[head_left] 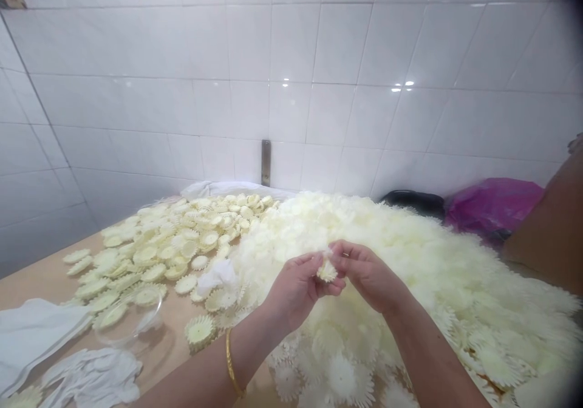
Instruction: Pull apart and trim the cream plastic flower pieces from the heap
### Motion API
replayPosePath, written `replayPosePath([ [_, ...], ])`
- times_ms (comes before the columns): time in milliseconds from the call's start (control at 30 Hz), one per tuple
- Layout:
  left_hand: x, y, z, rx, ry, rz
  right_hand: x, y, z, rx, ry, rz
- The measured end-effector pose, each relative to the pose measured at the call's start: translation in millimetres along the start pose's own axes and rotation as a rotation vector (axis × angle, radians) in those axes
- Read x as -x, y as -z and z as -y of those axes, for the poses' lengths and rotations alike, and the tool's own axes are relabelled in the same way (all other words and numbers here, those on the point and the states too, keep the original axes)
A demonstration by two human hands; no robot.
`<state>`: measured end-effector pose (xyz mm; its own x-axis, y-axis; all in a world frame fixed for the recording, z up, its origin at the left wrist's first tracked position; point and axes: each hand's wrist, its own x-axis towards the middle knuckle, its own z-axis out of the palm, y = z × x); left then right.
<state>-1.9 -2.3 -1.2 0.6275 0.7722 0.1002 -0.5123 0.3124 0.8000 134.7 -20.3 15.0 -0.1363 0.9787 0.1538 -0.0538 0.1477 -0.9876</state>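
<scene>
Near the middle of the view, my left hand [296, 286] grips a small pale yellow flower-like piece [327, 271] with pointed edges. The fingers of my right hand [367, 271] pinch the top of the same piece, touching it beside my left fingertips. Beneath and behind both hands spreads a large heap of fluffy pale yellow petalled pieces [410, 238]. To the left lies a pile of flatter, round, toothed yellow discs [159, 253], with a crumpled white tissue [218, 274] at its near edge.
White cloths [39, 335], a crumpled white glove-like cloth [93, 377] and a clear round dish [136, 329] lie at the left on the brown table [173, 359]. A purple bag [494, 204], a black object [414, 201] and a brown cardboard-like surface [551, 232] stand at the right.
</scene>
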Motion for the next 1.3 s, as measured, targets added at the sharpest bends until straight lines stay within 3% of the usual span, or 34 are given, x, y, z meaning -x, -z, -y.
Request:
replayPosePath([
  [133,-0.4,-0.6,-2.3,0.000,0.007,0.007,-0.7,3.3,-1.1,-0.097,-0.030,0.010],
  [367,2.6,-4.3,-2.5,-0.026,-0.027,-0.129,0.6,-0.8,-3.4,-0.218,-0.084,0.058],
  [600,1.6,-0.4,1.2,-0.082,-0.069,-0.243,1.9,-8.4,0.3,0.011,0.044,0.045],
  [800,0.8,3.1,4.1,-0.188,-0.174,-0.284,4.7,-18.6,5.2,0.093,0.029,0.078],
  [1000,-1.3,4.6,3.7,-0.170,-0.073,-0.207,0.7,-20.6,-2.1,0.071,0.024,0.015],
  [1233,0.1,2.0,2.3,-0.130,-0.027,-0.176,0.3,-15.7,-3.0,-0.108,-0.027,0.014],
  [1300,0.7,1.2,4.5,-0.124,-0.027,-0.163,-0.8,-14.8,-3.8,-0.160,-0.068,-0.046],
])
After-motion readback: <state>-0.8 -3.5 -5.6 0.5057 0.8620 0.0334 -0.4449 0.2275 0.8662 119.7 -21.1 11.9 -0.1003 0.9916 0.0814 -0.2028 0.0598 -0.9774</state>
